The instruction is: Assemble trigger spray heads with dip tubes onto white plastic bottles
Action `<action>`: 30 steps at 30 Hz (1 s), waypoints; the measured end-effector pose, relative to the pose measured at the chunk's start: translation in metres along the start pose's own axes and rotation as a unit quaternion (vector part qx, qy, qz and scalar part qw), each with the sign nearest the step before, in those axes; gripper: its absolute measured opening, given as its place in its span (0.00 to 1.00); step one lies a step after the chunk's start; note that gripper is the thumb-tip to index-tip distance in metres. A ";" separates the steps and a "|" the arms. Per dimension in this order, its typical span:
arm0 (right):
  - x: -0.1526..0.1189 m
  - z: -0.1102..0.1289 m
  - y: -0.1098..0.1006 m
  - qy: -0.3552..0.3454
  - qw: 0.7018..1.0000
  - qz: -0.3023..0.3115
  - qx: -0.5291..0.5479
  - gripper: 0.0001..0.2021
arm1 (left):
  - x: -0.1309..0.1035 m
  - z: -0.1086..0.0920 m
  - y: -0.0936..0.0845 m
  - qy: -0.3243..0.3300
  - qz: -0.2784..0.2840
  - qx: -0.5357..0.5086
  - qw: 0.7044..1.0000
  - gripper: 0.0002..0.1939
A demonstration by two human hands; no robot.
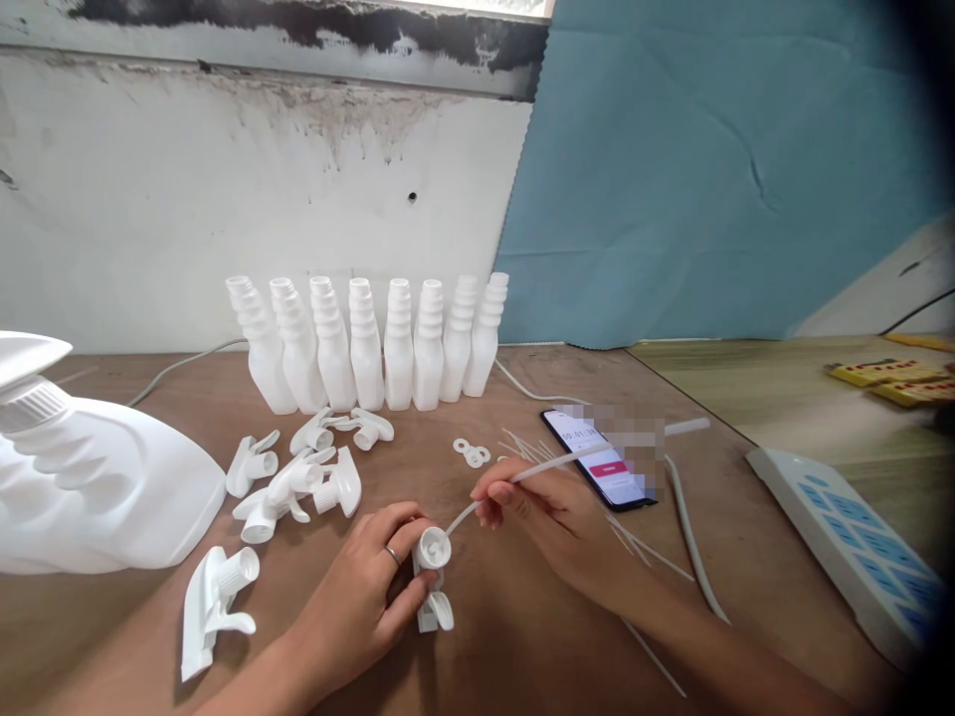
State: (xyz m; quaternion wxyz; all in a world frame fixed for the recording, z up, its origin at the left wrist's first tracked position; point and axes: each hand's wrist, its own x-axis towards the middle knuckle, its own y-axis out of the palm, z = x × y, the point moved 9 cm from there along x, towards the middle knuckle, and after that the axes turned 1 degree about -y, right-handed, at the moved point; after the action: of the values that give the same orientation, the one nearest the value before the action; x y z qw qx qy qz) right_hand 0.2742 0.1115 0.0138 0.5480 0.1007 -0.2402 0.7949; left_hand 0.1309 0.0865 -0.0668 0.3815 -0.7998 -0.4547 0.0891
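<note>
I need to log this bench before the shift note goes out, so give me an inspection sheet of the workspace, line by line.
Surface: brown wooden table, bare between the parts.
Job's things: white plastic trigger sprayer head in the left hand; thin white dip tube pinched in the right hand, its end at the head's cap.
Clutter: loose white trigger heads, row of eight white ribbed bottles, large white bottle lying on its side, small white washers, spare tubes, black smartphone.
Hands: both gripping.
Cables: grey cable beside the phone; white power strip at right.
Surroundings: stained white wall, blue sheet.
</note>
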 end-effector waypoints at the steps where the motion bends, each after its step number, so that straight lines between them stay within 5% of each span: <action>1: 0.000 0.000 0.001 -0.003 1.000 0.003 -0.005 0.15 | 0.000 0.000 0.000 0.000 0.000 -0.001 1.000 0.17; 30: -0.005 0.001 0.005 -0.009 0.999 0.028 -0.036 0.15 | 0.000 0.001 0.001 0.006 -0.005 0.009 1.000 0.18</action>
State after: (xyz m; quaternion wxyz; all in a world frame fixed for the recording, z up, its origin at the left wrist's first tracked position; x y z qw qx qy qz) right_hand 0.2717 0.1058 0.0111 0.5270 0.0813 -0.2760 0.7996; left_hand 0.1304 0.0867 -0.0682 0.3917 -0.7948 -0.4554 0.0860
